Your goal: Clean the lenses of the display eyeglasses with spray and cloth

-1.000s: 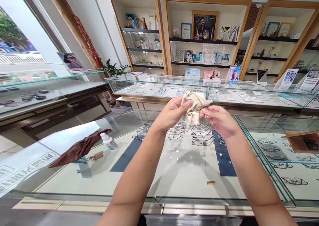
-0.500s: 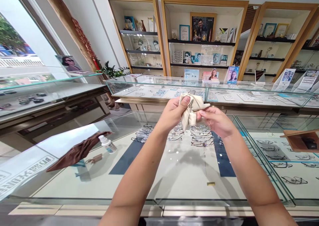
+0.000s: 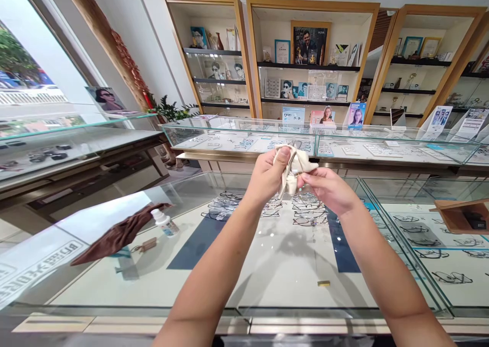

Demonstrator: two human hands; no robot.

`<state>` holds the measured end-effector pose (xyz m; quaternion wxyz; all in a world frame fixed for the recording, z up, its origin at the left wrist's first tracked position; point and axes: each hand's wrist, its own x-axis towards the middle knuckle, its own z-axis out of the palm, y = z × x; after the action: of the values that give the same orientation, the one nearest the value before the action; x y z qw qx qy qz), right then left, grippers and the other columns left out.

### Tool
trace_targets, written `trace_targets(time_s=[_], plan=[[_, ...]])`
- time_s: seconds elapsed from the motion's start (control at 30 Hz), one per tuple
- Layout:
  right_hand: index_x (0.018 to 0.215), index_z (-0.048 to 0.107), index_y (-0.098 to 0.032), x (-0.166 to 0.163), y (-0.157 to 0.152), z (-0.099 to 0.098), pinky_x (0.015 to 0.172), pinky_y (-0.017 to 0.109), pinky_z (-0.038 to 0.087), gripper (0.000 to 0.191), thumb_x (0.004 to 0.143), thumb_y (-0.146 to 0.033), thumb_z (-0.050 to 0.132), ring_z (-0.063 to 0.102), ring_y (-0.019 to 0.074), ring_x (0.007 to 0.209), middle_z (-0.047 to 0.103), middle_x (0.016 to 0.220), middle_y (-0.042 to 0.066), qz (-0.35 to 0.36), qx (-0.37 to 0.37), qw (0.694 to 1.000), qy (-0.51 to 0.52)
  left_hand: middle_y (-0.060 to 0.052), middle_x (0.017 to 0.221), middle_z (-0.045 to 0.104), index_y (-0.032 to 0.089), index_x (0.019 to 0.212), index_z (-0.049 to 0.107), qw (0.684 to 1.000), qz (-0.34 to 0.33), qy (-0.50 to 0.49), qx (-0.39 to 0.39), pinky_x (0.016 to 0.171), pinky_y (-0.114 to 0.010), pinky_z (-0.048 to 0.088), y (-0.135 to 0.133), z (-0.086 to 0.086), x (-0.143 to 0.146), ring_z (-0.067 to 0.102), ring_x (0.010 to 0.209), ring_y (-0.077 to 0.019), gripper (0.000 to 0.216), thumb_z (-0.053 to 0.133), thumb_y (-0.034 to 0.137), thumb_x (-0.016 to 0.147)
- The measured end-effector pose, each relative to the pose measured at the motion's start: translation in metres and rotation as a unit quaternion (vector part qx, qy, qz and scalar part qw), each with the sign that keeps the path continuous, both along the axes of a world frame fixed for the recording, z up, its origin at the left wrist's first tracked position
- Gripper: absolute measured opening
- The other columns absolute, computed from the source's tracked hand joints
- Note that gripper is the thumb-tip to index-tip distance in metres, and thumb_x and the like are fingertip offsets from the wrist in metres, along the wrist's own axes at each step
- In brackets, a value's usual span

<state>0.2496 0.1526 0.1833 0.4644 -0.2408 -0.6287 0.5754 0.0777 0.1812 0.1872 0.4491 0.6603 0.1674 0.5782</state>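
Note:
Above the glass counter, my left hand (image 3: 269, 176) is closed round a cream cleaning cloth (image 3: 301, 161), its thumb pressed on the folds. The cloth is bunched about a pair of glasses (image 3: 296, 144), mostly hidden; a thin clear and metallic part shows at the top. From the right, my right hand (image 3: 326, 186) pinches with thumb and fingertips at the cloth's lower edge, where a small gold-coloured bit of the glasses shows. Both hands are close together at the middle of the view.
On the glass counter (image 3: 267, 286) at left lie a brown cloth (image 3: 118, 235), a white spray bottle (image 3: 165, 222) and a small brown tag-like piece (image 3: 147, 244). Eyeglass frames (image 3: 309, 217) fill rows under the glass. A wooden tray (image 3: 458, 214) stands at right.
The cream cloth has shifted and its folds have changed, with the right-hand corner lower. My right hand has moved slightly left and down, and both hands keep their hold.

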Motion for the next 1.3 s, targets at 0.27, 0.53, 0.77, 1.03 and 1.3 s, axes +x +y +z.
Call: trace_targets(time_s=[0.27,0.53,0.77,1.03,1.3], plan=[[0.07,0.077,-0.022,0.004,-0.001,0.004,0.085,0.034,0.052,0.033,0.074,-0.052,0.089,0.063,0.0164,0.078,0.069,0.075,0.002,0.018,-0.018,0.999,0.031,0.0,0.068,0.07,0.019,0.098,0.069,0.996,-0.082,0.014,0.008,0.048,-0.023,0.05,-0.01,0.008,-0.003,0.065,0.054,-0.0136,0.043,0.09,0.051,0.079],[0.074,0.078,-0.022,-0.013,-0.002,-0.005,0.092,0.037,0.051,0.041,0.072,-0.061,0.089,0.063,0.0172,0.081,0.073,0.077,0.001,0.042,-0.015,0.999,0.006,0.004,0.044,0.054,0.02,0.07,0.061,0.995,0.081,-0.053,0.036,0.037,-0.023,0.032,-0.013,-0.002,0.012,0.046,0.034,-0.0088,0.055,0.073,0.071,0.088],[0.078,0.078,-0.024,0.004,0.001,0.001,0.089,0.035,0.049,0.036,0.077,-0.059,0.088,0.06,0.0155,0.083,0.07,0.085,0.001,-0.005,0.014,1.0,-0.001,0.0,0.054,0.062,0.02,0.076,0.067,0.997,0.064,-0.044,-0.009,0.043,-0.025,0.042,0.007,-0.005,-0.003,0.056,0.046,-0.0121,0.057,0.066,0.075,0.09],[0.08,0.073,-0.024,0.038,-0.007,0.02,0.1,0.039,0.052,0.031,0.085,-0.054,0.082,0.065,0.0205,0.105,0.071,0.104,0.006,-0.064,0.056,0.996,-0.009,0.0,0.066,0.062,0.022,0.086,0.064,0.99,0.124,-0.056,0.042,0.047,-0.026,0.044,0.013,0.003,-0.021,0.057,0.053,-0.012,0.042,0.068,0.062,0.096],[0.076,0.066,-0.024,0.042,-0.012,0.026,0.092,0.038,0.049,0.028,0.094,-0.045,0.069,0.062,0.0191,0.084,0.065,0.081,0.002,-0.112,0.086,0.989,-0.044,0.0,0.066,0.047,0.022,0.063,0.047,0.934,0.234,0.063,0.262,0.062,-0.031,0.038,0.001,0.004,-0.013,0.043,0.064,-0.0151,0.046,0.068,0.047,0.095]])
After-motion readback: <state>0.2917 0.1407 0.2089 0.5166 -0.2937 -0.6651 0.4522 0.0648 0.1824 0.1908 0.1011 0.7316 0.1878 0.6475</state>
